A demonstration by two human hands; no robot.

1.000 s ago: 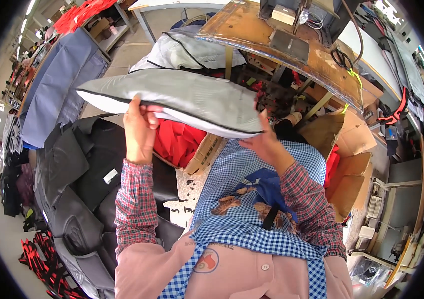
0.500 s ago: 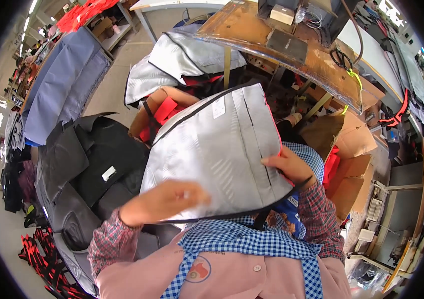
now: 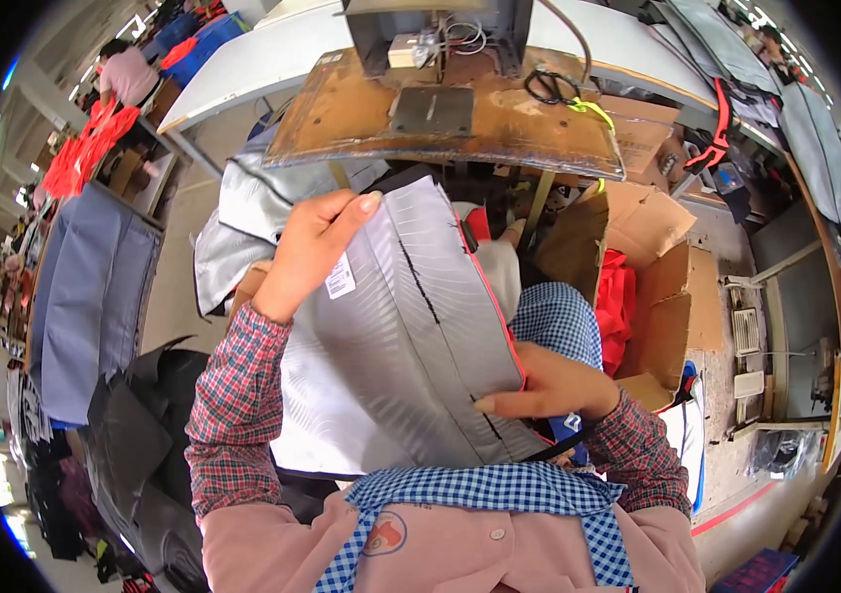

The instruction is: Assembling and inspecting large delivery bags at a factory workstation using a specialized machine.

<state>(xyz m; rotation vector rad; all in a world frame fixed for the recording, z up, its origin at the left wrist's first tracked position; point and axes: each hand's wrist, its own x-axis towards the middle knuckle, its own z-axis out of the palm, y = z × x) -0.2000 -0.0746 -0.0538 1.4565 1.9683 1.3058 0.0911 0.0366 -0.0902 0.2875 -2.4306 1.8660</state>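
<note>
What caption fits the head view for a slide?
Both hands, left and right, hold a grey panel over the lap, before a worn brown worktable.

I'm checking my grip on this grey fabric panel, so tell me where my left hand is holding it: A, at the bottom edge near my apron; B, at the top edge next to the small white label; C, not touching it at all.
B: the left hand grips the top edge of the grey fabric panel right beside the white label, while the right hand holds its right side.
</note>
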